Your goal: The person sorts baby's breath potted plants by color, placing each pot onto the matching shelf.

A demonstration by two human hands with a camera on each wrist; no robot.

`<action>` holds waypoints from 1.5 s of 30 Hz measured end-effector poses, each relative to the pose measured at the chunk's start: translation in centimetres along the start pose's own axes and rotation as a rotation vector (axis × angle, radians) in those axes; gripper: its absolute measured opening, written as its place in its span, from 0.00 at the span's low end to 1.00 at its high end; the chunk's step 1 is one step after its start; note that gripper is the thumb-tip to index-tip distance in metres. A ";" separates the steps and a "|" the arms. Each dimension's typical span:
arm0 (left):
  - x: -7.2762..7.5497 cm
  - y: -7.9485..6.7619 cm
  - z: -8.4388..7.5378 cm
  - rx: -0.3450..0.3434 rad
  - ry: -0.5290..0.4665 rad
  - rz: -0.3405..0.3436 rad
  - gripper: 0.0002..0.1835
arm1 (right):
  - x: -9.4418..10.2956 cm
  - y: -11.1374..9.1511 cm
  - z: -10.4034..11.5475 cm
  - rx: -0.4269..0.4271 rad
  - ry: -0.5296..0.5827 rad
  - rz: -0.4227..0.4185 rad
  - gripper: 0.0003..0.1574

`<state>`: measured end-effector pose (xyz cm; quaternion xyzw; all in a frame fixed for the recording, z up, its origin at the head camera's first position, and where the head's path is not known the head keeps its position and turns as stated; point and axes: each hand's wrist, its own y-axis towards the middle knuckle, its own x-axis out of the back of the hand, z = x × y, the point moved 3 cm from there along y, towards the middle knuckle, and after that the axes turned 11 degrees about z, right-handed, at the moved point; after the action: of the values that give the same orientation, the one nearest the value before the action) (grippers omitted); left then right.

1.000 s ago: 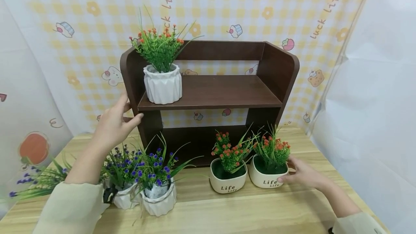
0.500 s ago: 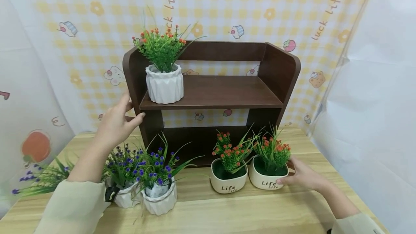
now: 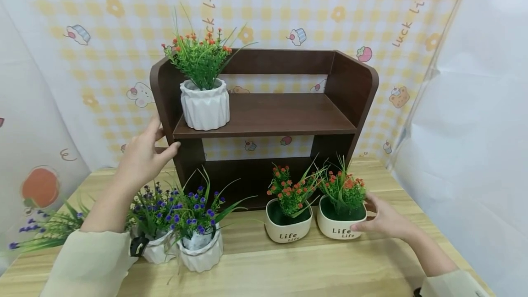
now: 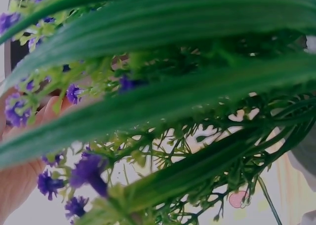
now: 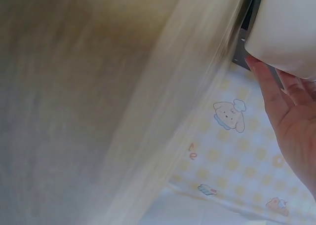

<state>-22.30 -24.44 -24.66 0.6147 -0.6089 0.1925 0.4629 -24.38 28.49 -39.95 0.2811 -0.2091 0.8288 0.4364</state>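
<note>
Edges cream rounded pot rightward, held in right hand; wide left hand at brown wooden shelf; best slid flat.

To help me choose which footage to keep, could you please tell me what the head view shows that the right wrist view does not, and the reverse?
Only head: the left hand at the shelf, the white pot standing on it, and purple flowers.

Only right wrist: the fingertips at the far side of the cream pot, hidden in the head view.

Both: that pot, the right hand and the checked cloth.
</note>
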 end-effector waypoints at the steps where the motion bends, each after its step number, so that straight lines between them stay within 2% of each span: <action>1: 0.0 0.0 0.0 -0.005 -0.004 -0.001 0.35 | 0.1 -0.1 0.0 0.002 0.007 -0.005 0.65; 9: -0.1 0.0 0.1 -0.022 -0.017 -0.005 0.36 | 0.3 -1.0 0.5 0.055 0.062 -0.059 0.61; 21: 0.0 0.1 0.0 0.009 -0.007 -0.003 0.40 | 0.4 -1.9 1.0 0.131 0.124 -0.088 0.56; 33: 0.0 0.1 0.0 0.002 0.021 -0.022 0.43 | 1.0 -2.1 2.2 0.170 0.091 -0.165 0.57; 41: 0.0 0.1 0.0 0.003 0.004 -0.016 0.44 | 1.1 -2.5 2.8 0.179 0.097 -0.201 0.48; 45: 0.0 0.1 0.0 -0.007 -0.012 -0.014 0.44 | 1.0 -2.7 3.3 0.207 0.096 -0.209 0.47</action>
<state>-22.35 -24.45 -24.63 0.6185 -0.6081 0.1835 0.4627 -21.60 28.60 -36.57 0.3048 -0.0707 0.8085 0.4985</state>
